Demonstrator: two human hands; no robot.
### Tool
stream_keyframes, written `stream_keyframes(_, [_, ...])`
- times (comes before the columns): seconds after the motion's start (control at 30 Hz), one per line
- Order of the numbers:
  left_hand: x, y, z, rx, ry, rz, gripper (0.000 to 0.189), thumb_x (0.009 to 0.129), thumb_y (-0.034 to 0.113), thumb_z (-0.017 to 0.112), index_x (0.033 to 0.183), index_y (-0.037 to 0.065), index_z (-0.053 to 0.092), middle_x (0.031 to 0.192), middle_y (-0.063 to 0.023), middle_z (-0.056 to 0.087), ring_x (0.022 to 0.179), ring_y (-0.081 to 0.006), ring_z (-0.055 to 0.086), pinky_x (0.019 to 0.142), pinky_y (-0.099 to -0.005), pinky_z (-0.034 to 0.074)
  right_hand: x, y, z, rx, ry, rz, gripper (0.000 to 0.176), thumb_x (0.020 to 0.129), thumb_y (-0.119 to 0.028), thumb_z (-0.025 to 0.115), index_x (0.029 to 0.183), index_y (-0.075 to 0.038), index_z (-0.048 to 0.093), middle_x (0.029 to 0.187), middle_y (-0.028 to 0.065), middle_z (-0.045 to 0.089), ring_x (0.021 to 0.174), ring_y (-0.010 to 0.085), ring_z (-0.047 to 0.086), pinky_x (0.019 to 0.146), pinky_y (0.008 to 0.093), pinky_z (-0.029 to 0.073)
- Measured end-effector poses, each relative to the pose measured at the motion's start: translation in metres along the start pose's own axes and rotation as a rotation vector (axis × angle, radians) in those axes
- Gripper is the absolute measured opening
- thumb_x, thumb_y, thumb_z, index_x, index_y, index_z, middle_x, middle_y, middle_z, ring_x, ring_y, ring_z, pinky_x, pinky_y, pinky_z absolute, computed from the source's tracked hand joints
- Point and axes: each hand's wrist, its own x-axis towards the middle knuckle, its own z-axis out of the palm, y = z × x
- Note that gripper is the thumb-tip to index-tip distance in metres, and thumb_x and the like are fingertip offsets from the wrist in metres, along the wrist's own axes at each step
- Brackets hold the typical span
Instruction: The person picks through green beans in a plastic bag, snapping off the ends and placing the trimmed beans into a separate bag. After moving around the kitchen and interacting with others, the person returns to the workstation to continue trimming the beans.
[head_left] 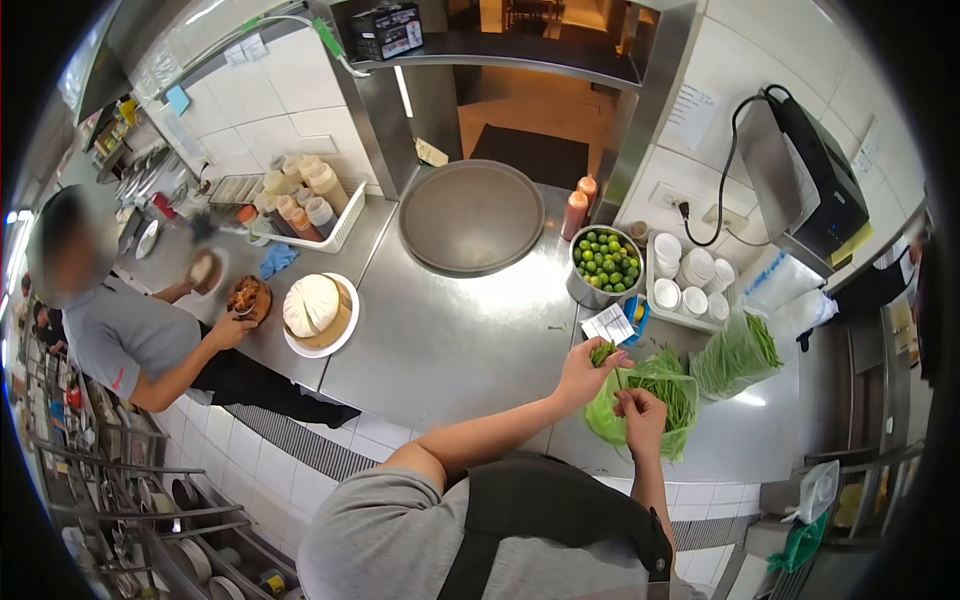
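Observation:
My left hand [588, 377] is closed around a small bunch of greens [603, 352], whose tips stick out above the fingers. Close beside it, my right hand [641, 415] pinches a thin green stem [620, 379] that runs up toward the left hand. Both hands are over an open green plastic bag [606, 424] on the steel counter. Long, thin green stems [672, 392] lie in that bag, partly hidden by my right hand. Behind the hands are a white paper slip [607, 324] and a blue item [636, 312].
Limes fill a metal pot [598, 295], beside a tray of white cups [694, 272]. A second bag of greens [737, 357] stands right. A round dark tray [472, 217] lies on the counter [440, 340]. At left, a co-worker [150, 330] handles a bowl near a large white bun [318, 306].

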Motion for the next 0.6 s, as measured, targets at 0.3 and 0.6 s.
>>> stream_keyframes(0.3, [-0.009, 0.001, -0.005, -0.136, -0.024, -0.135, 0.021, 0.098, 0.021, 0.061, 0.094, 0.001, 0.066, 0.078, -0.0056, 0.072, 0.059, -0.0043, 0.056, 0.052, -0.0211, 0.041, -0.020, -0.040, 0.004, 0.071, -0.089, -0.331, 0.009, 0.091, -0.004, 0.064, 0.084, 0.001, 0.062, 0.078, 0.0001, 0.055, 0.074, 0.0082, 0.051, 0.068, 0.0225, 0.040])
stream_keyframes(0.6, [-0.040, 0.013, 0.004, -0.124, -0.080, -0.444, 0.019, 0.097, 0.019, 0.062, 0.097, 0.002, 0.067, 0.067, -0.0012, 0.058, 0.052, -0.0079, 0.048, 0.047, -0.0233, 0.037, -0.031, -0.039, -0.014, 0.095, -0.453, -0.313, 0.012, 0.090, -0.008, 0.067, 0.085, 0.000, 0.061, 0.078, 0.0037, 0.057, 0.073, 0.0112, 0.051, 0.069, 0.0282, 0.043])
